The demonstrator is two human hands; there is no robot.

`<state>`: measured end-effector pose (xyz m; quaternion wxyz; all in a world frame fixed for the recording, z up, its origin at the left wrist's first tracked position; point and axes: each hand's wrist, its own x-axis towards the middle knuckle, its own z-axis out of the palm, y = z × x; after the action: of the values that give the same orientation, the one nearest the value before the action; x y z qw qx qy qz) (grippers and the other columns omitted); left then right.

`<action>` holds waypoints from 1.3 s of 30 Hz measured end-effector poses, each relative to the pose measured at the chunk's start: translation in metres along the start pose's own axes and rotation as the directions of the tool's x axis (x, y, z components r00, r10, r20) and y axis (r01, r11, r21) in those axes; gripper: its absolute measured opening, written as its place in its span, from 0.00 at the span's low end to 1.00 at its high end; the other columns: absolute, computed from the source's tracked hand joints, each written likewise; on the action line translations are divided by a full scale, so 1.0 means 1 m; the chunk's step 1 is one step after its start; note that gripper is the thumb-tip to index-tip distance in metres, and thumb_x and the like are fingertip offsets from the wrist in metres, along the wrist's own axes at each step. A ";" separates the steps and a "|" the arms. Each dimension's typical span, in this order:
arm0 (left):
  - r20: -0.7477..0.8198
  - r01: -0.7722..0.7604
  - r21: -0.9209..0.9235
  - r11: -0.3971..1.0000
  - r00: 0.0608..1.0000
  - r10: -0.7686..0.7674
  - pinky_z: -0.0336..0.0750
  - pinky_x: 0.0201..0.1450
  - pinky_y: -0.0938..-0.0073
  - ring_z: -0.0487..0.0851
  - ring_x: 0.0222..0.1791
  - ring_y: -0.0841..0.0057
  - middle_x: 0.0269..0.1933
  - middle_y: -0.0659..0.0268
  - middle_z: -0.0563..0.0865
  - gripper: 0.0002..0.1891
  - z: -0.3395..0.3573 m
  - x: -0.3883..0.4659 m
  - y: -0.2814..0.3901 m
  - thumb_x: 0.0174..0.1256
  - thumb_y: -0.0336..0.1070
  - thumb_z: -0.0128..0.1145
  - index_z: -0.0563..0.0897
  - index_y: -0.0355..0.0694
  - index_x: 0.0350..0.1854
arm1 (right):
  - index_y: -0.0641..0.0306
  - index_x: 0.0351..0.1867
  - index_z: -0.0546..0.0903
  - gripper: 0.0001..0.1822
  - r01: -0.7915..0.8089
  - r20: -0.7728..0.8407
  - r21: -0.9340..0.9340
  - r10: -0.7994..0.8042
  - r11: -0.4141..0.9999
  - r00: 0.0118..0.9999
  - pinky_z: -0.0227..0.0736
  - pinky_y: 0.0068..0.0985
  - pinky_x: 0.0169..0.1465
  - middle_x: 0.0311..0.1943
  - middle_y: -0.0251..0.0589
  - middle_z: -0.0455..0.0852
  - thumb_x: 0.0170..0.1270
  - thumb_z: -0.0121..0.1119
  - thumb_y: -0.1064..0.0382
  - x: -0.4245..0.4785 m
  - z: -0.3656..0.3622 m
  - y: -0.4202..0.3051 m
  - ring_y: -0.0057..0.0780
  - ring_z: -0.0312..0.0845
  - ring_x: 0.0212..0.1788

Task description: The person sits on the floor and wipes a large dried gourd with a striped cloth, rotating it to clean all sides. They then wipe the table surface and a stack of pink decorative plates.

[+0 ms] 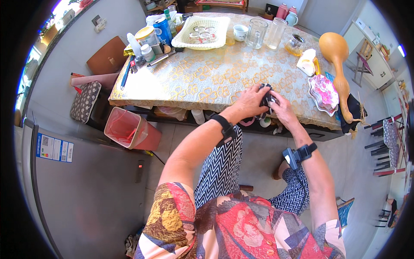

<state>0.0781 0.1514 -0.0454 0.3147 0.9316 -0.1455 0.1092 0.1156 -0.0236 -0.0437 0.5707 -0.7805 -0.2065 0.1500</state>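
Observation:
At the table's front edge, both of my hands hold a small black bundle with white patches, which looks like bunched fabric; its exact kind is hard to tell. My left hand grips it from the left, fingers over its top. On the other side, my right hand pinches it between thumb and fingers. Beneath and around the bundle is a table covered with a gold flower-patterned cloth. A stack of scalloped pink-and-white plates lies to the right of my right hand.
Toward the back are a cream plastic basket with small glass cups, a white cup and a glass mug. Bottles and a blue can crowd the left corner. A bottle gourd lies at right. A pink bin stands below.

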 end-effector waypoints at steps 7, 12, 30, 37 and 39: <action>0.015 -0.072 0.316 0.946 0.997 0.071 0.69 0.52 0.56 0.75 0.51 0.56 0.48 0.54 0.76 0.20 0.014 0.001 0.022 0.51 0.40 0.61 0.76 0.45 0.49 | 0.69 0.59 0.72 0.20 -0.152 0.010 0.177 0.152 0.972 0.988 0.76 0.22 0.43 0.46 0.43 0.82 0.66 0.53 0.66 -0.072 -0.036 0.001 0.25 0.80 0.43; -0.064 -0.077 0.405 0.911 0.992 0.112 0.70 0.44 0.60 0.79 0.44 0.63 0.40 0.61 0.78 0.12 -0.011 -0.007 -0.007 0.51 0.35 0.59 0.79 0.45 0.41 | 0.68 0.55 0.74 0.17 -0.370 0.143 0.444 0.344 0.816 0.928 0.80 0.26 0.39 0.46 0.47 0.83 0.67 0.54 0.64 -0.125 -0.060 0.030 0.31 0.83 0.37; -0.511 0.575 0.354 0.737 0.779 -0.362 0.64 0.62 0.55 0.70 0.57 0.43 0.57 0.33 0.70 0.40 -0.102 -0.102 -0.163 0.53 0.47 0.63 0.64 0.24 0.63 | 0.70 0.38 0.80 0.08 0.082 -0.203 -0.607 -0.254 0.791 0.946 0.76 0.28 0.36 0.33 0.46 0.84 0.55 0.59 0.73 -0.215 -0.114 0.035 0.38 0.81 0.33; -0.414 0.467 0.349 0.812 0.855 -0.313 0.63 0.63 0.52 0.68 0.59 0.42 0.59 0.34 0.68 0.36 -0.053 -0.057 -0.131 0.56 0.41 0.60 0.62 0.28 0.65 | 0.64 0.33 0.81 0.07 0.225 0.033 -0.823 -0.352 0.522 0.935 0.71 0.30 0.40 0.32 0.39 0.85 0.52 0.62 0.70 -0.249 -0.108 0.028 0.35 0.80 0.36; -0.372 0.418 0.326 0.848 0.881 -0.291 0.63 0.63 0.51 0.67 0.60 0.42 0.59 0.34 0.68 0.35 -0.036 -0.040 -0.115 0.56 0.39 0.59 0.62 0.29 0.65 | 0.65 0.33 0.81 0.07 0.237 0.059 -0.844 -0.356 0.481 0.933 0.71 0.30 0.41 0.32 0.40 0.85 0.51 0.61 0.70 -0.252 -0.106 0.027 0.34 0.80 0.36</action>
<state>0.0753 0.2691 -0.0930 0.1529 0.9575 0.1073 0.2199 -0.0490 -0.2431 -0.0378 0.1546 -0.9171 -0.3485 -0.1170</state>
